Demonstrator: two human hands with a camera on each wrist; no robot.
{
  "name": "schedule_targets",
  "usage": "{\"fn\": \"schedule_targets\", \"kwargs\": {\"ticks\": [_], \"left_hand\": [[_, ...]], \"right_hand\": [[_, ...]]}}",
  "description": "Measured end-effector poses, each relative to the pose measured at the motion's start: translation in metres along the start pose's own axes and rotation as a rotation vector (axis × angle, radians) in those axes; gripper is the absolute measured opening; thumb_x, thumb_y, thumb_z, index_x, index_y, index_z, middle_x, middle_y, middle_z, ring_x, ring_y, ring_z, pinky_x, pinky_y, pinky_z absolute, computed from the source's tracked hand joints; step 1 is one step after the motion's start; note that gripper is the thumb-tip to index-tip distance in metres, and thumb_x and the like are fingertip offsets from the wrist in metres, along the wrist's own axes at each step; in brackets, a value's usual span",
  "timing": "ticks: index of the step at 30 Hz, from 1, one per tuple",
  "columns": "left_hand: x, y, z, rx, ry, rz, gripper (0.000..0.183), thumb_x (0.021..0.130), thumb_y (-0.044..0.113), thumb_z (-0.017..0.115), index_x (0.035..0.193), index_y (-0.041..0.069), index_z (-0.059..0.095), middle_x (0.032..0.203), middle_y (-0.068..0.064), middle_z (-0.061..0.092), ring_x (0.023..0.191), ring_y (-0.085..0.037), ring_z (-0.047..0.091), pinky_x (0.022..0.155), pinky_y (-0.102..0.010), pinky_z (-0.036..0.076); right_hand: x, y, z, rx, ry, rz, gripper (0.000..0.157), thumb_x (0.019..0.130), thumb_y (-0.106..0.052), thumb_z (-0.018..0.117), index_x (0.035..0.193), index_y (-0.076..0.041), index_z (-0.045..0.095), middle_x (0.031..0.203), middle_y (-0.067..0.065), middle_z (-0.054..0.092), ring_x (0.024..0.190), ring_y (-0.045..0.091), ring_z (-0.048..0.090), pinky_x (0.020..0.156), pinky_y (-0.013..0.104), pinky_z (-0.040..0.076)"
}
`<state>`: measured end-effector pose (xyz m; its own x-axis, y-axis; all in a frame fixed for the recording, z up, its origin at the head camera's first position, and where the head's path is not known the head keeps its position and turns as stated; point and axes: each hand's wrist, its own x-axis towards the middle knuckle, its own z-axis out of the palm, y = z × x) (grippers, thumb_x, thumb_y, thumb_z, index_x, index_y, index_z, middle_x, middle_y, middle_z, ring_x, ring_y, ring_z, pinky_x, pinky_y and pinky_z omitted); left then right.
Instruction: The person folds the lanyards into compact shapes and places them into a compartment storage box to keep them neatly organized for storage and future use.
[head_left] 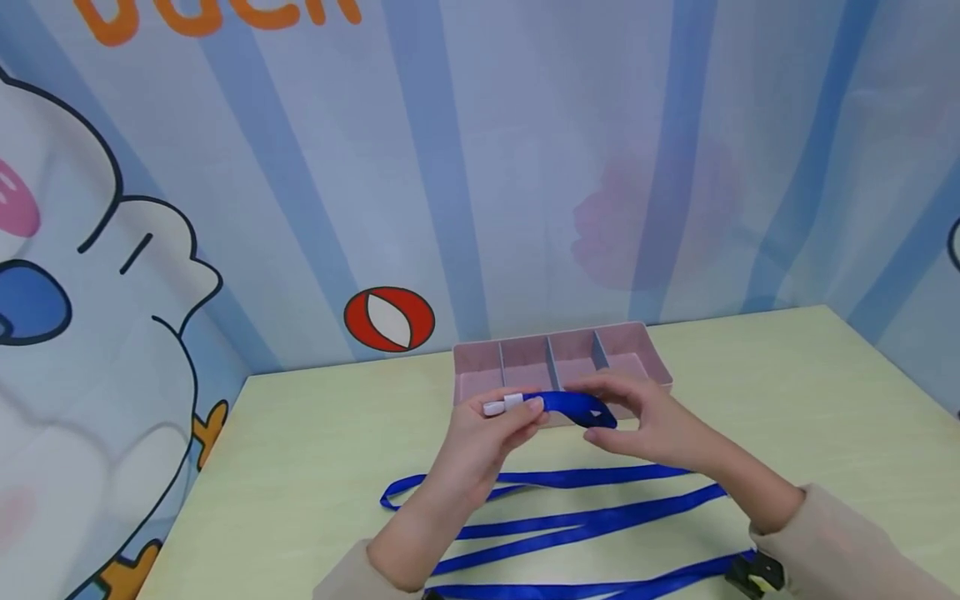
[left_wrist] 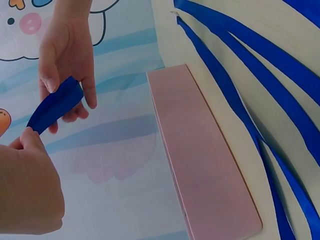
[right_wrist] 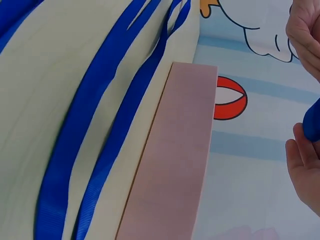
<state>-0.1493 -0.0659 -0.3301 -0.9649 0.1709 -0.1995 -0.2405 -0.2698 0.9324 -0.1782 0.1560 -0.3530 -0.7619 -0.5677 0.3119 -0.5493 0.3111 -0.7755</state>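
My left hand [head_left: 480, 437] pinches a rolled-up blue lanyard [head_left: 564, 403] near its white plastic clip [head_left: 504, 404], which pokes out to the left. Around the lanyard's far end, my right hand [head_left: 637, 417] is spread, thumb below and fingers above, right at the strap. The left wrist view shows the right hand [left_wrist: 67, 60] with loose fingers behind the blue strap [left_wrist: 55, 106], whose lower tip the left hand [left_wrist: 30, 185] pinches. Only part of the right hand [right_wrist: 306, 170] shows at the edge of the right wrist view.
More blue lanyards [head_left: 592, 521] lie stretched across the table [head_left: 300, 467] below the hands. Behind the hands stands a pink tray [head_left: 660, 358] with grey dividers, near the printed backdrop [head_left: 525, 208]. A black object [head_left: 753, 573] sits by the right sleeve.
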Motion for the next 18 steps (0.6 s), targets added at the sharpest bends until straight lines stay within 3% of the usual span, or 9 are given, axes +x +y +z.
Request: {"fn": "schedule_targets", "kwargs": {"ticks": [7, 18], "left_hand": [[0.001, -0.001, -0.005, -0.078, 0.013, -0.024, 0.030, 0.086, 0.008, 0.066, 0.112, -0.007, 0.062, 0.085, -0.008, 0.068, 0.077, -0.012, 0.068, 0.076, -0.021, 0.052], [0.002, -0.012, -0.004, -0.054, 0.011, -0.087, 0.032, 0.085, 0.011, 0.067, 0.113, -0.005, 0.062, 0.088, -0.008, 0.070, 0.081, -0.014, 0.069, 0.076, -0.021, 0.052]], "right_hand": [[-0.003, 0.007, -0.003, 0.078, 0.025, 0.059, 0.021, 0.088, -0.010, 0.064, 0.109, -0.008, 0.062, 0.095, 0.000, 0.063, 0.089, 0.017, 0.059, 0.085, 0.025, 0.049], [-0.003, 0.006, -0.008, 0.143, 0.010, 0.052, 0.013, 0.092, -0.005, 0.057, 0.104, -0.002, 0.059, 0.092, 0.008, 0.061, 0.083, 0.021, 0.059, 0.076, 0.026, 0.053]]}}
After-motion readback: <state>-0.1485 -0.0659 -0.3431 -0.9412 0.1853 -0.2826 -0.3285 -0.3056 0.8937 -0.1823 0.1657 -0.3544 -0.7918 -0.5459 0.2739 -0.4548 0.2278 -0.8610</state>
